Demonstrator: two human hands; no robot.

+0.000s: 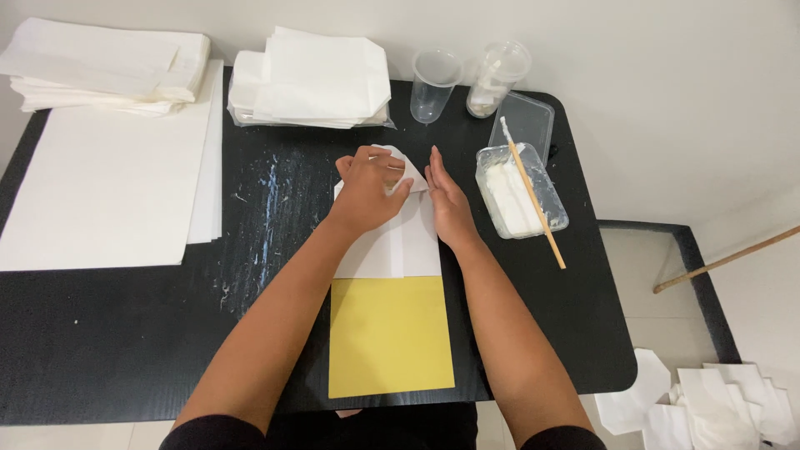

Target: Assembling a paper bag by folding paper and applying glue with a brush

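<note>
Head view: fingers [392, 179] fold thin white paper [392, 242].

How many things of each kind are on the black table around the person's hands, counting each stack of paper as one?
Stacks of white paper or bags: 3 (flat sheets, folded pile, bag pile)
White paper being folded: 1
Yellow sheet: 1
Clear plastic cups: 2
Clear tub of white paste: 1
Tub lid: 1
Wooden stick: 1
Total: 10
</note>
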